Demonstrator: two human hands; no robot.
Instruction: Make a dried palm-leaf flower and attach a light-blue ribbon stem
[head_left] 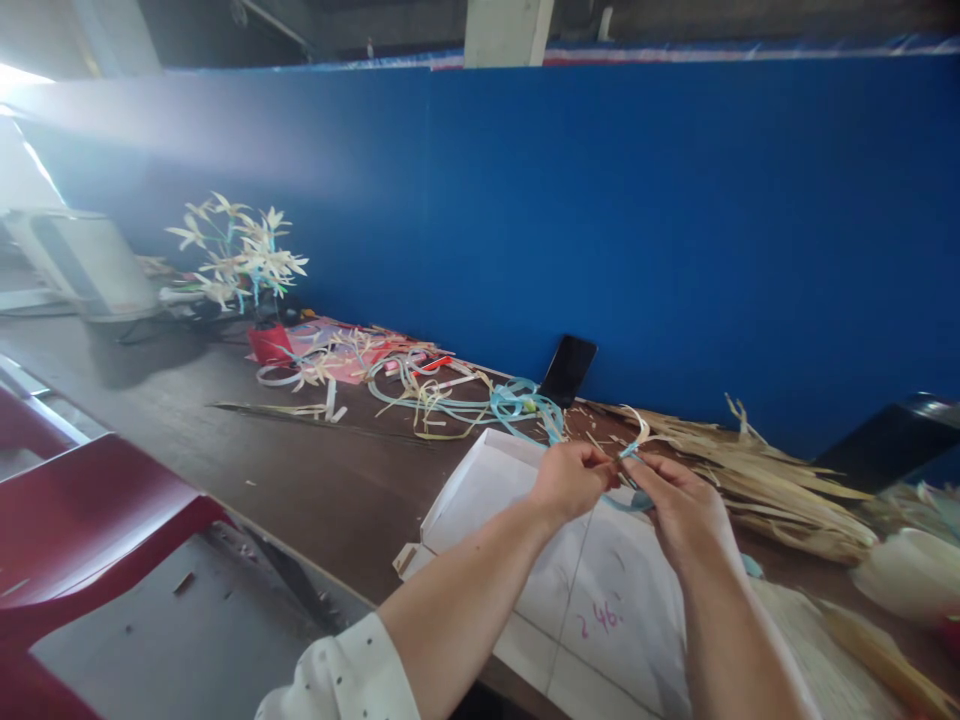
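Note:
My left hand [576, 480] and my right hand [686, 500] meet over a white flattened cardboard box [517, 590], fingertips almost touching. Between them is a light blue ribbon [628, 452], pinched by both hands, with a thin pale curved strip [643, 428] standing up from it. A loop of the blue ribbon hangs below the fingers. The fingers partly hide where the ribbon and strip join. Just beyond my hands lies a tangled coil of light blue ribbon [525, 400].
Dried husk leaves [772, 470] lie to the right, near a dark screen [892, 440]. A phone [570, 370] leans against the blue partition [637, 220]. Pale flowers [244, 255] stand in a red pot [270, 345] at left, before a kettle-like appliance [82, 260]. Red chairs [97, 510] stand at the table's edge.

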